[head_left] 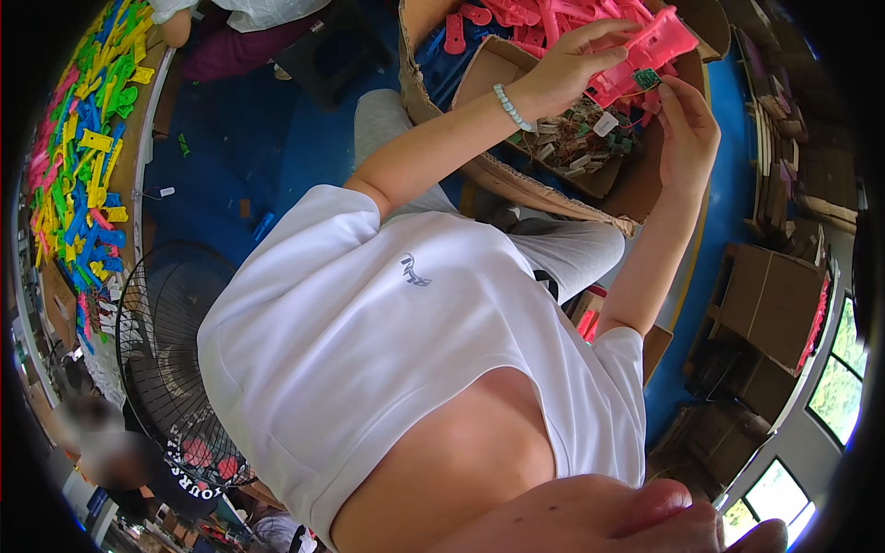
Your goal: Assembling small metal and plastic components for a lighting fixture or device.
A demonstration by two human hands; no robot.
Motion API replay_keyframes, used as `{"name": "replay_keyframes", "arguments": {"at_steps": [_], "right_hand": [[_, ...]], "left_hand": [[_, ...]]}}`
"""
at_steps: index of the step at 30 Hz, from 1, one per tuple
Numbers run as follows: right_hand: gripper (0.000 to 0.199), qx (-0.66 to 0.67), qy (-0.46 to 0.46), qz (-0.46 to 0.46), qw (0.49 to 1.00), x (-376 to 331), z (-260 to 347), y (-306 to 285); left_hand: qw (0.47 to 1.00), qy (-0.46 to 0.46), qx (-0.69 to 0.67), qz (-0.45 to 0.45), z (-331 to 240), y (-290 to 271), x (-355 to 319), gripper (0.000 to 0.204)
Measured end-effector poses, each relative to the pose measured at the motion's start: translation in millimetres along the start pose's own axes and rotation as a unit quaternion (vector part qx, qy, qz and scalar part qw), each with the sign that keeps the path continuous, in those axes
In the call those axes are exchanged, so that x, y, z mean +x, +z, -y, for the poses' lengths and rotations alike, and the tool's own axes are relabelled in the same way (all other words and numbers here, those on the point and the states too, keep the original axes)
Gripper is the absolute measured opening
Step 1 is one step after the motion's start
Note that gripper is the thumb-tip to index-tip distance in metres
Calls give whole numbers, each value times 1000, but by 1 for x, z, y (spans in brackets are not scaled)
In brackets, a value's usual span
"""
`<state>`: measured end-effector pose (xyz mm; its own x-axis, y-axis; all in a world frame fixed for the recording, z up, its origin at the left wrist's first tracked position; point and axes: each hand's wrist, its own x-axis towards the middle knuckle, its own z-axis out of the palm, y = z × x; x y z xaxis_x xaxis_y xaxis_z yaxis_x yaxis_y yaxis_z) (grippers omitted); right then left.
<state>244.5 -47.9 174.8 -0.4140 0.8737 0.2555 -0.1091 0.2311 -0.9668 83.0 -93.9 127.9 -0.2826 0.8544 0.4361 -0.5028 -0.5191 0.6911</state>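
My left hand (pixel 560 76), with a beaded bracelet on its wrist, grips a pink plastic shell (pixel 666 39) near the top right. In my right hand (pixel 690 124), thumb and fingertips pinch a small green circuit board (pixel 645 79) by its edge. The board lies against the lower part of the shell, and thin wires trail from it. Whether it is seated in the shell, I cannot tell. Below the hands, a cardboard box (pixel 516 189) holds a smaller carton with many wired boards (pixel 576 143). Pink plastic parts (pixel 544 20) are heaped at its far side.
On the left, a table carries a pile of yellow, green, blue and pink plastic parts (pixel 88 175). A black fan (pixel 175 341) stands beside me. Another person's arm and clothing (pixel 249 14) show at the top left. Stacked cardboard boxes (pixel 770 295) line the right side.
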Motion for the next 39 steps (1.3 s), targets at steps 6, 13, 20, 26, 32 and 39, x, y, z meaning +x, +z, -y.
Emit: {"name": "replay_keyframes", "arguments": {"at_steps": [6, 13, 20, 26, 32, 39], "right_hand": [[13, -235, -156, 27, 959, 5, 15, -6], [11, 251, 59, -9, 966, -5, -11, 11], [11, 143, -61, -8, 988, -17, -5, 30], [13, -5, -76, 93, 993, -4, 11, 39], [19, -30, -23, 58, 998, 1, 6, 46], [22, 7, -4, 22, 1000, 1, 5, 41]], "left_hand": [[977, -143, 66, 145, -35, -24, 2, 33], [988, -5, 14, 156, -37, -27, -1, 42], [991, 54, -94, 80, -47, -30, 26, 40], [994, 31, 104, -10, -37, -25, 37, 45], [990, 21, 134, -27, -26, -17, 29, 28], [981, 64, 178, 37, -44, -9, 4, 41]]}}
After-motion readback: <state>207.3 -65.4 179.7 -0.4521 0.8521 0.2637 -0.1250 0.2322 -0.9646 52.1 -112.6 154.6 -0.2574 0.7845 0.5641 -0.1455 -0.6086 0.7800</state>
